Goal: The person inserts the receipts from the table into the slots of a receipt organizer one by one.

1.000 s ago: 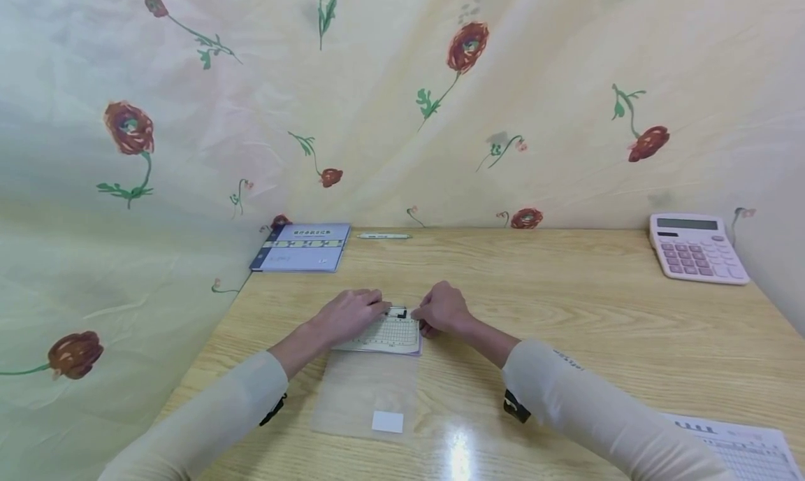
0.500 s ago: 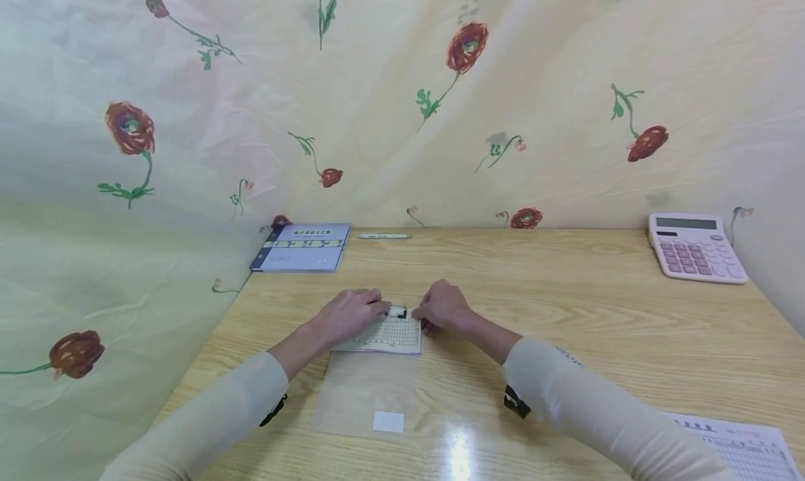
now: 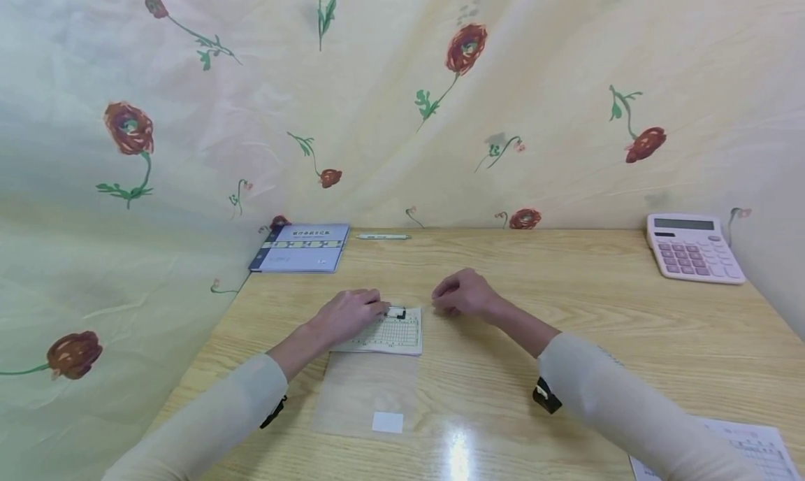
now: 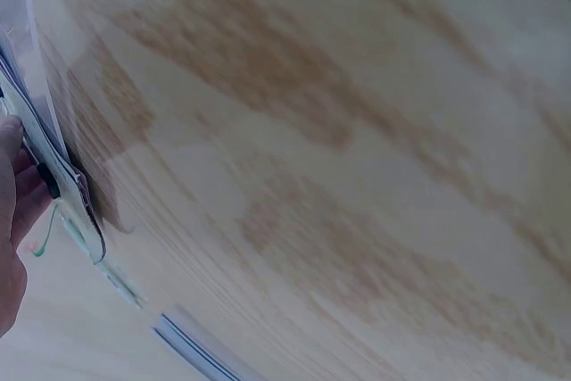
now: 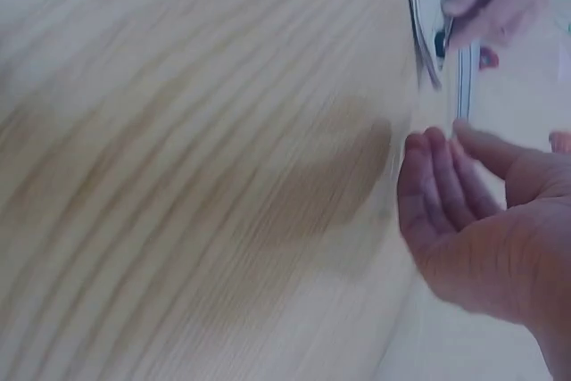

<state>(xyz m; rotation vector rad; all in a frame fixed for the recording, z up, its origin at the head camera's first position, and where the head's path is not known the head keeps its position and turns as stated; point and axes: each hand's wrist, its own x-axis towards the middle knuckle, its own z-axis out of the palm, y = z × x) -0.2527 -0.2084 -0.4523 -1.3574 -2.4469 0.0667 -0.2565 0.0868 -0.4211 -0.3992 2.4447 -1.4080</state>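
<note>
A small stack of printed forms (image 3: 402,338) lies on the table, with a slim metal fastener (image 3: 396,312) with a black end at its top edge. My left hand (image 3: 355,314) grips the stack by its top edge, thumb on one side and fingers on the other in the left wrist view. Partly under the forms, a translucent sheet (image 3: 367,390) bears a white label (image 3: 387,422). To the right of the stack, apart from it, my right hand (image 3: 464,293) hovers with loosely bent fingers; nothing shows between them in the right wrist view.
A blue-covered book (image 3: 302,249) lies at the back left, beside a white pen (image 3: 383,237). At the back right sits a pink-and-white calculator (image 3: 694,249). A printed sheet (image 3: 764,442) lies at the front right, partly under my right sleeve. Floral fabric (image 3: 402,117) hangs behind the table.
My right hand has let go of the upper right corner of the forms and moved away to the right and slightly back. The left hand stays in place on the stack.
</note>
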